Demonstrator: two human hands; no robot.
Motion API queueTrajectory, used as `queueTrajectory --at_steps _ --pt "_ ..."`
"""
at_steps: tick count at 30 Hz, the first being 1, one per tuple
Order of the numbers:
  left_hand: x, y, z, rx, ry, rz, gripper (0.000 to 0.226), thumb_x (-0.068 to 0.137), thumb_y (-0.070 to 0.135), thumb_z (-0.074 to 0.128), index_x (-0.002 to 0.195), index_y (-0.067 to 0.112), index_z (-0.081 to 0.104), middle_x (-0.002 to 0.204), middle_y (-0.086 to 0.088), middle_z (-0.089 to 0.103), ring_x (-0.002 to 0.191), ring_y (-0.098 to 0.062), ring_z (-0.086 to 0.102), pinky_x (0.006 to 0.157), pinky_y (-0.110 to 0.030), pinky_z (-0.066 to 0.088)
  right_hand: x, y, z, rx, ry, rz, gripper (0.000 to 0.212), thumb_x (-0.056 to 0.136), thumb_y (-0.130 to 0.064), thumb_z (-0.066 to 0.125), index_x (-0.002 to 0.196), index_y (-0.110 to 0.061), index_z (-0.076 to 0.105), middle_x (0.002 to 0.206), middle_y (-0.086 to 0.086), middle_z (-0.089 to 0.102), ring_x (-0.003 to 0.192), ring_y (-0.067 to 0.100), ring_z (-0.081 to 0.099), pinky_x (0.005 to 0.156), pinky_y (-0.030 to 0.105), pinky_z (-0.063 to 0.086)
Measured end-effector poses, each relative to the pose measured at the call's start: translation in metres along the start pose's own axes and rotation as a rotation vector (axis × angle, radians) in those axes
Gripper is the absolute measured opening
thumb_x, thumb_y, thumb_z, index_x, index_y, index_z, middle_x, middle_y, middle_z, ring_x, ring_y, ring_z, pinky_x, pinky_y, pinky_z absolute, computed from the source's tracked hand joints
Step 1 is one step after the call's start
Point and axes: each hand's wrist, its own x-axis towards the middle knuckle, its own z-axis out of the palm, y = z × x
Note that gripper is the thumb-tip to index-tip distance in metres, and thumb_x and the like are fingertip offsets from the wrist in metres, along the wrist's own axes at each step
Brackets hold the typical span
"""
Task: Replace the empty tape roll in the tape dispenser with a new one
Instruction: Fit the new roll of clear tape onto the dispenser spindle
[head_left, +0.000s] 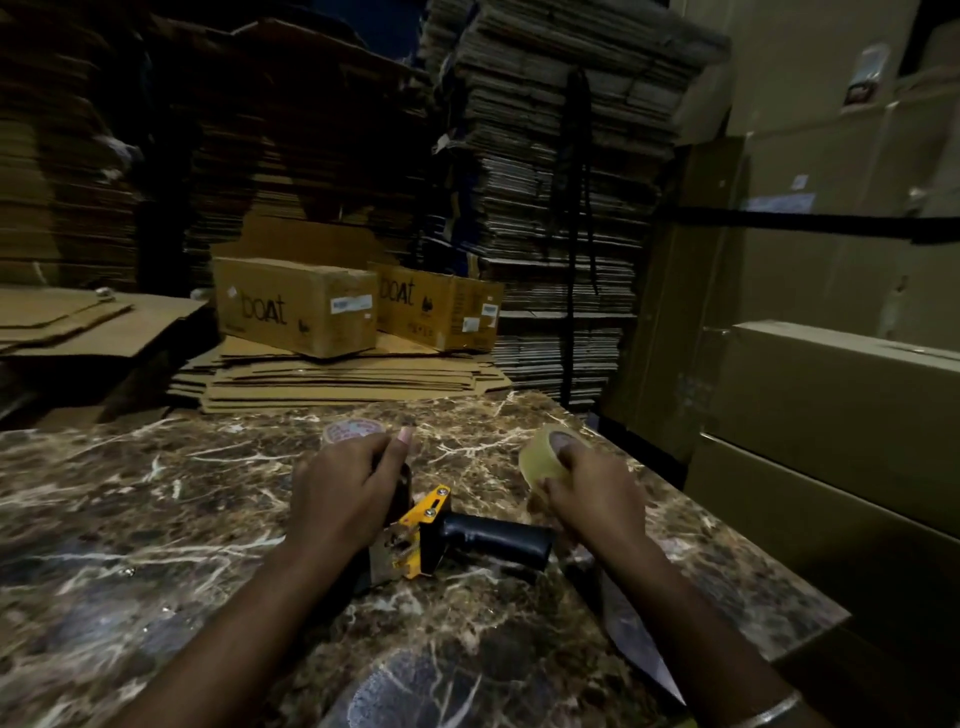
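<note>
A yellow tape dispenser (422, 538) with a black handle lies on the marble table (156, 519), handle pointing right. My left hand (343, 488) presses on the dispenser's far end, covering its roll holder. My right hand (592, 493) holds a full clear tape roll (540, 460) just right of the dispenser, a finger through its core. Another tape roll with red print (353, 432) lies flat on the table beyond my left hand.
Flattened cardboard sheets (353, 379) lie at the table's far edge with two brown "boat" boxes (296, 306) on top. Tall stacks of cardboard rise behind. Large cartons (831, 395) stand close on the right.
</note>
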Motion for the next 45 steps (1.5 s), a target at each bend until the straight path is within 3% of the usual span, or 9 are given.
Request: queueTrajectory --at_steps 5,11,16,23,29,35,38,43,45 --pt "0.003 -0.003 0.000 -0.108 0.028 -0.070 0.049 0.101 0.054 0.042 0.078 0.021 0.070 0.070 0.002 0.066 0.069 -0.017 0.062 0.057 -0.031 0.036 0.012 -0.035 0.001 0.459 0.002 -0.091 0.045 0.086 -0.036 0.076 0.129 -0.026 0.067 0.119 -0.001 0.073 0.103 0.019 0.068 0.080 0.029 0.050" --pt "0.016 -0.007 -0.003 -0.453 0.062 -0.264 0.035 0.098 0.046 0.057 0.076 0.025 0.073 0.085 -0.005 0.077 0.086 -0.021 0.071 0.081 -0.042 0.054 0.018 -0.081 0.004 0.823 -0.094 -0.284 0.013 0.083 -0.022 0.080 0.094 -0.020 0.072 0.086 -0.013 0.066 0.073 -0.008 0.059 0.056 0.009 0.040" --pt "0.027 -0.004 -0.017 -0.869 0.102 -0.447 0.049 0.086 0.056 0.054 0.089 0.013 0.077 0.089 -0.007 0.079 0.088 -0.022 0.074 0.074 -0.033 0.051 0.022 -0.100 0.013 0.953 -0.130 -0.419 0.020 0.077 -0.009 0.085 0.090 -0.016 0.072 0.083 -0.012 0.061 0.077 -0.011 0.056 0.062 0.006 0.044" --pt "0.030 -0.008 -0.024 -1.060 -0.021 -0.446 0.027 0.093 0.019 0.065 0.105 -0.003 0.074 0.102 -0.021 0.078 0.089 -0.032 0.077 0.063 -0.028 0.058 0.026 -0.093 0.041 0.915 -0.198 -0.473 0.026 0.072 -0.014 0.088 0.088 -0.029 0.076 0.089 -0.018 0.067 0.084 0.008 0.060 0.073 0.045 0.060" --pt "0.027 -0.010 -0.012 -0.914 -0.026 -0.326 0.016 0.085 0.001 0.075 0.101 0.004 0.075 0.098 -0.014 0.080 0.093 -0.028 0.077 0.067 -0.025 0.060 0.026 -0.086 0.047 0.839 -0.151 -0.473 0.044 0.071 -0.013 0.088 0.086 -0.052 0.071 0.093 -0.021 0.070 0.091 0.006 0.067 0.075 0.043 0.061" --pt "0.023 -0.003 -0.008 -0.843 -0.007 -0.253 0.014 0.081 -0.001 0.078 0.093 0.004 0.074 0.086 -0.007 0.079 0.079 -0.017 0.077 0.061 -0.024 0.058 0.011 -0.097 0.038 0.727 -0.108 -0.421 0.058 0.064 -0.060 0.078 0.114 -0.036 0.059 0.102 -0.019 0.069 0.093 0.000 0.065 0.069 0.032 0.058" --pt "0.021 0.002 -0.007 -0.802 -0.034 -0.258 0.012 0.083 0.003 0.079 0.092 0.009 0.076 0.081 -0.003 0.079 0.079 -0.016 0.077 0.064 -0.029 0.062 0.009 -0.100 0.036 0.683 -0.067 -0.382 0.055 0.068 -0.060 0.074 0.111 -0.029 0.059 0.095 -0.010 0.068 0.081 0.005 0.066 0.062 0.034 0.058" --pt "0.009 0.011 -0.013 -0.168 0.157 -0.250 0.012 0.088 0.041 0.069 0.084 0.031 0.074 0.080 0.015 0.073 0.073 -0.008 0.070 0.062 -0.026 0.058 0.022 -0.093 0.034 0.766 -0.114 -0.211 0.046 0.072 -0.041 0.086 0.106 -0.022 0.062 0.092 -0.009 0.067 0.079 0.003 0.065 0.052 0.014 0.051" --pt "0.002 0.016 -0.017 0.113 0.160 -0.308 0.026 0.089 0.050 0.056 0.088 0.028 0.070 0.078 0.010 0.070 0.072 -0.015 0.067 0.065 -0.030 0.055 0.033 -0.084 0.036 0.903 -0.182 -0.095 0.050 0.073 -0.032 0.087 0.115 -0.016 0.064 0.102 0.000 0.071 0.086 0.013 0.070 0.065 0.027 0.061"
